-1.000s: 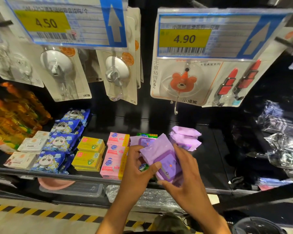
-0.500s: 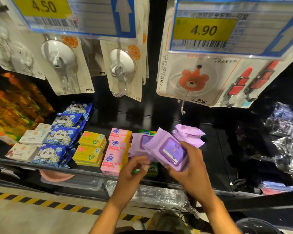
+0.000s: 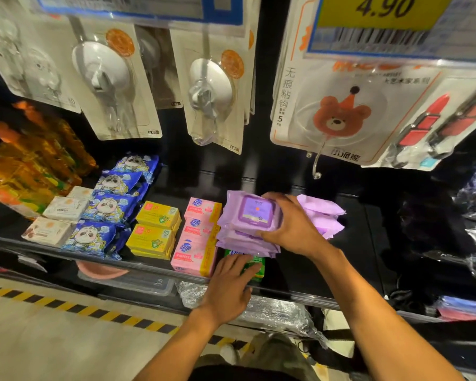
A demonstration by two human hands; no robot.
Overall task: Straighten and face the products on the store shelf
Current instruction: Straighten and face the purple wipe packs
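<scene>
Shelf (image 3: 363,243): black, flat, matte metal, carrying purple stack (image 3: 242,242) near front edge. Price placard (image 3: 390,12) above stack, glossy, cut off by frame top. Purple stack: soft, crinkled wipe packs; top pack (image 3: 254,210) has rigid rounded lid facing up. Pink boxes (image 3: 195,243) touching stack's left side, squared cardboard. Right hand (image 3: 294,224) curled round top pack's right end. Left hand (image 3: 228,284) just below stack, fingers straight, flat on green pack (image 3: 254,266); green pack mostly hidden under stack and hand, print unreadable.
</scene>
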